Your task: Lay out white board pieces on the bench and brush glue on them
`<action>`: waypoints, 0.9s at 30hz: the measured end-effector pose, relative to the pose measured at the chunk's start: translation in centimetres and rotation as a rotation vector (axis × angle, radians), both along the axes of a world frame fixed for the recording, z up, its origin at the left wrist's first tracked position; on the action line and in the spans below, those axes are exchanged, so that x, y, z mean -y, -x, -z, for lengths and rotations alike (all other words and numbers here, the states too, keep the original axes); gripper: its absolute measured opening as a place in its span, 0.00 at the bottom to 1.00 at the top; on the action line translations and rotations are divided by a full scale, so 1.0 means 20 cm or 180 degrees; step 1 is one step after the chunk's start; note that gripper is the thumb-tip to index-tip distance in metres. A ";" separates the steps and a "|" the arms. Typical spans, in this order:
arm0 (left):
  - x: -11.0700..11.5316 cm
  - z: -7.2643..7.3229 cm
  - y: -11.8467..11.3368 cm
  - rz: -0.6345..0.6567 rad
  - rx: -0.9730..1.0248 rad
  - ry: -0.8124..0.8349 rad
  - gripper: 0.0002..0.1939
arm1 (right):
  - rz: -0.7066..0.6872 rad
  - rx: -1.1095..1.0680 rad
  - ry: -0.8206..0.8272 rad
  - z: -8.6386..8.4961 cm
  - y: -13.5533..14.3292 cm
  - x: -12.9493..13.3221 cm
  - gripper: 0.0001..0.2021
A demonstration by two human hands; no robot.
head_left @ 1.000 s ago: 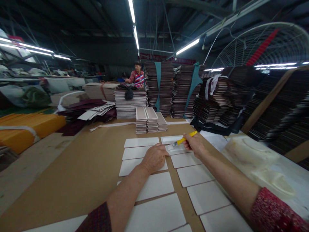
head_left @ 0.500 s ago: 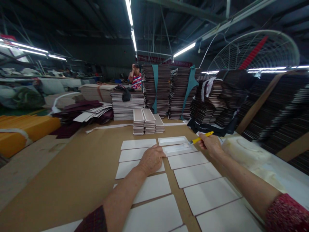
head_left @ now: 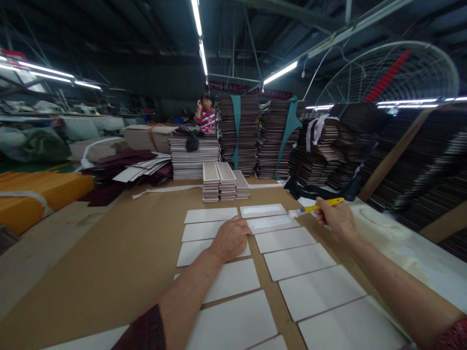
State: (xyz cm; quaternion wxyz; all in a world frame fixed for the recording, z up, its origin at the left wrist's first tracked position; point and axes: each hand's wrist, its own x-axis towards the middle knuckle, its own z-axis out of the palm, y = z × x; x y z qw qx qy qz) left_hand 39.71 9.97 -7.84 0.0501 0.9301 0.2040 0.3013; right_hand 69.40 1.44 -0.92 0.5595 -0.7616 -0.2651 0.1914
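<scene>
My right hand [head_left: 336,219] is closed around the yellow handle of a paintbrush [head_left: 316,208]. Its pale bristles sit at the right end of a white rectangular board [head_left: 273,223] that bears a wet white streak. Behind that board lies another coated board [head_left: 262,210]. My left hand [head_left: 231,238] rests over the left row of boards, its fingertips touching the left end of the streaked board. The fingers lie down on it rather than wrapping round it. Plain white boards [head_left: 299,261] continue toward me in two columns; my left forearm hides some of them.
Small stacks of narrow boards [head_left: 226,181] stand at the back of the brown tabletop [head_left: 120,253]. Tall stacks of dark sheets [head_left: 239,136] rise behind. A stained white surface [head_left: 412,253] lies right, below a large fan [head_left: 386,73]. A person [head_left: 207,116] is in the background.
My right hand has moved right with the paintbrush, drawing the bristles from the streaked board's middle-right to its right end. My left hand stays at the same board.
</scene>
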 end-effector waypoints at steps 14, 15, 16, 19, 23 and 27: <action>0.08 -0.03 0.00 0.0839 -0.0233 0.0368 0.19 | -0.0807 -0.0823 0.0028 0.10 0.29 0.12 0.12; 0.08 -0.03 0.00 0.0831 -0.0246 0.0368 0.19 | -0.0842 -0.0831 0.0036 0.10 0.31 0.12 0.12; 0.07 -0.04 0.00 0.0821 -0.0258 0.0368 0.19 | -0.0869 -0.0838 0.0050 0.10 0.32 0.11 0.13; 0.07 -0.04 0.00 0.0794 -0.0288 0.0362 0.19 | -0.0917 -0.0840 0.0120 0.10 0.35 0.09 0.13; 0.07 -0.03 0.00 0.0795 -0.0312 0.0334 0.18 | -0.0961 -0.0775 0.0215 0.11 0.38 0.08 0.14; 0.07 -0.03 0.00 0.0775 -0.0349 0.0309 0.17 | -0.0973 -0.0632 0.0292 0.13 0.37 0.07 0.15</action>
